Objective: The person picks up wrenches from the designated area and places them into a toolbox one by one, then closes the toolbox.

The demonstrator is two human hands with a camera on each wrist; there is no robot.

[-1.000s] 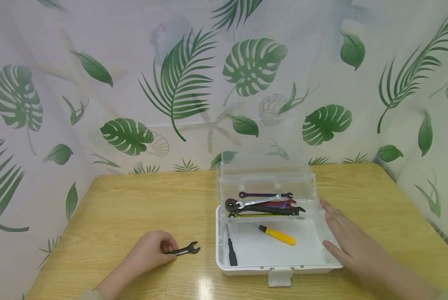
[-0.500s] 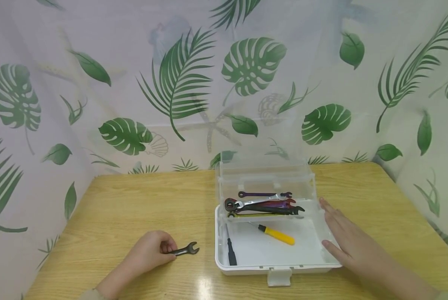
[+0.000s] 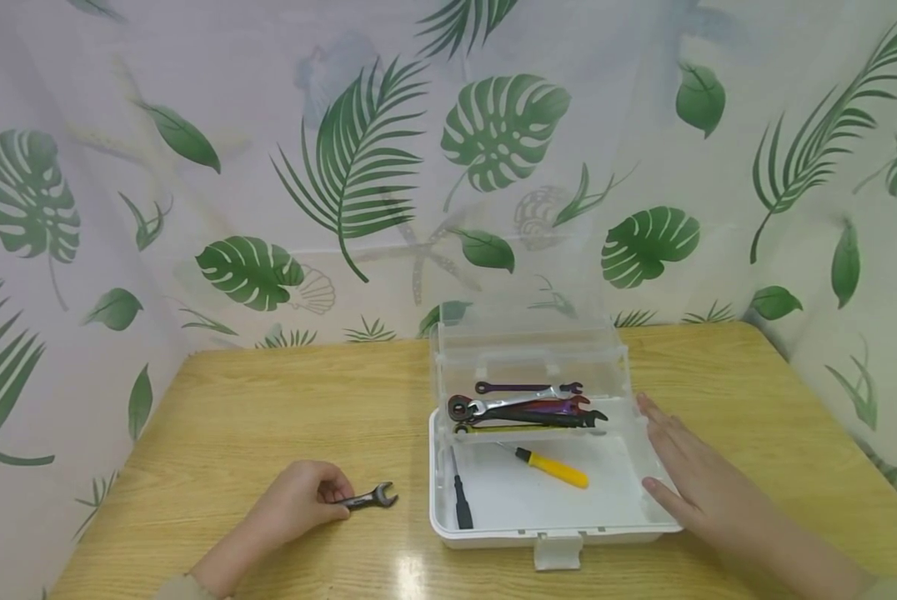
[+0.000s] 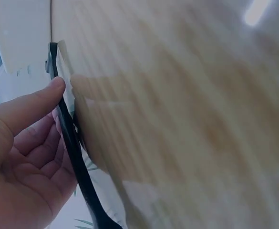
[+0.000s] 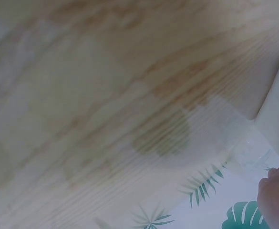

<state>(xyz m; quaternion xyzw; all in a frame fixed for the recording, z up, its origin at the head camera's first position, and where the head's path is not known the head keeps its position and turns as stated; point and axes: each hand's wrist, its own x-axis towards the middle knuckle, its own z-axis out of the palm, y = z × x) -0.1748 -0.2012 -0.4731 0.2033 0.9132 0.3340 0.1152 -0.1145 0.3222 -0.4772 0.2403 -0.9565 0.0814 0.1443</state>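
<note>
Left hand (image 3: 298, 504) rests on the wooden table (image 3: 268, 408), fingers curled round the handle end of a small dark open-end wrench (image 3: 369, 498). The wrench lies flat on the table, jaw end pointing toward the box, well left of it and not touching it. In the left wrist view the thumb (image 4: 32, 105) presses along the wrench's shank (image 4: 75, 152); the frame is blurred, so how firm the pinch is, hard to tell.

Right hand (image 3: 692, 475) is spread flat, fingers straight, palm against the right wall of the white plastic tool box (image 3: 493, 533), thumb at the front right corner. It holds nothing, just braces the box. The right wrist view shows mostly table and a sliver of the box edge.

The box is open, with its clear lid (image 3: 527, 333) standing up at the back. A clear inner tray (image 3: 613, 429) across the back half carries several wrenches (image 3: 527, 408), stacked and overlapping. In the bottom lie a yellow-handled screwdriver (image 3: 552, 468) and a black-handled tool (image 3: 462, 508), apart from each other.

Risks: the grip sits at one end of the wrench only, so it could pivot or slip out when lifted. The lid stands unsupported, and a knock from a hand or tool could tip it shut. The tray pile is loose, and one more wrench dropped in could slide off into the bottom. The light box may skid if the right hand eases off.
</note>
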